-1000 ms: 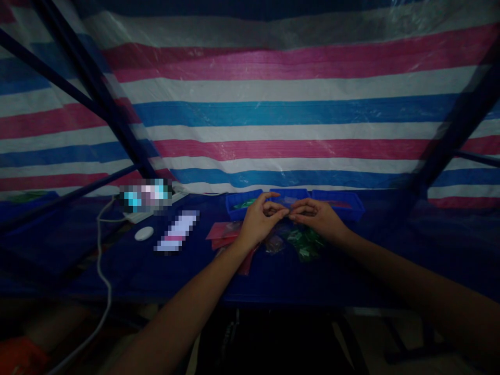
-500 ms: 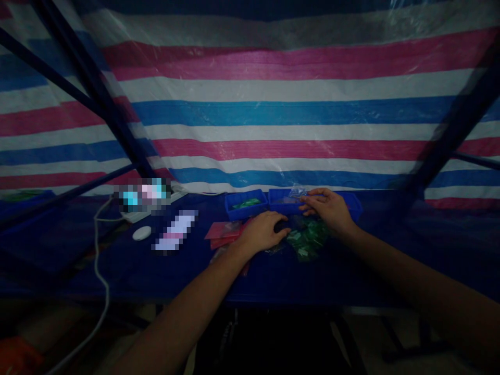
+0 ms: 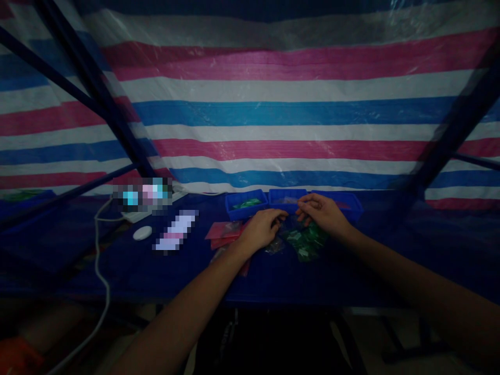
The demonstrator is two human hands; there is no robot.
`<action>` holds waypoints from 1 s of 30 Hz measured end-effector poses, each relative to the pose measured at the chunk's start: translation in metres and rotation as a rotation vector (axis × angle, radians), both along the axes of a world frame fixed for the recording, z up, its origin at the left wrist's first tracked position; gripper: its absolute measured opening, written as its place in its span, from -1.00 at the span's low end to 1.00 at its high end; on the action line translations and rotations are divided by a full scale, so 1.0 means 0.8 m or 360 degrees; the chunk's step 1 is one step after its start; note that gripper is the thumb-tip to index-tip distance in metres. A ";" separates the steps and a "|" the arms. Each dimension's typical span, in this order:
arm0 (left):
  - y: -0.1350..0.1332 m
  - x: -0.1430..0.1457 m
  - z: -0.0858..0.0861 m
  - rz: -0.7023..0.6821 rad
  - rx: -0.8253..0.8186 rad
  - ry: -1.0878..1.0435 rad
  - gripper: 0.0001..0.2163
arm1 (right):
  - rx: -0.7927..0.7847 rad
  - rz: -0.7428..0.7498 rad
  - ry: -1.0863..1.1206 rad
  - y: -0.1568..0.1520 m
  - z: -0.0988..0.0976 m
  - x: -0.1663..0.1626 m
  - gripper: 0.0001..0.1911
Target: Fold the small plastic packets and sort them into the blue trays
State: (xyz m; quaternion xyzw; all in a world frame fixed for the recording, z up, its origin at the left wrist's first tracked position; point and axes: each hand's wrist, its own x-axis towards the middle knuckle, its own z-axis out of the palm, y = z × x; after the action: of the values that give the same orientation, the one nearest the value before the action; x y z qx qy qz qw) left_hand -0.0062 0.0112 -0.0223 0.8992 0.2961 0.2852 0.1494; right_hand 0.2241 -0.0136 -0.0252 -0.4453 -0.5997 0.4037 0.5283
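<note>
My left hand [image 3: 262, 228] is over the table's middle, its fingers curled toward the thumb; what they hold, if anything, is hidden. My right hand [image 3: 323, 212] has its fingertips pinched together, facing the left one. From them hangs a faint clear plastic bag [image 3: 289, 225], hard to make out in the dim light. Below the right hand lies a heap of small green packets [image 3: 307, 244]. Small clear packets [image 3: 274, 246] lie beside the left wrist. Red packets [image 3: 222, 233] are partly hidden under the left forearm.
Along the back stand blue trays: one with green packets [image 3: 245, 209], a middle tray [image 3: 287, 205], and a right tray [image 3: 353, 213] with reddish contents. At left are a blurred-out phone [image 3: 176, 230], a round white object [image 3: 142, 233], a power strip [image 3: 135, 212] and a white cable [image 3: 97, 250].
My right hand has drawn back from the middle tray toward me, bringing the clear plastic bag down between the hands. My left fingers have closed in from a wider spread.
</note>
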 end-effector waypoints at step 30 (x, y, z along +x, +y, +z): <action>-0.015 0.010 0.009 -0.0064 -0.0520 -0.0563 -0.67 | 0.0217 -0.0019 -0.0088 -0.019 0.001 -0.025 -0.65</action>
State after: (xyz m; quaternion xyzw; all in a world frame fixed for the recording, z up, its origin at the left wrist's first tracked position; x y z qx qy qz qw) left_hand 0.0021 -0.0010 -0.0153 0.8048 0.2896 0.3837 0.3481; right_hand 0.2037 -0.0287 -0.0242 -0.4229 -0.6375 0.3463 0.5430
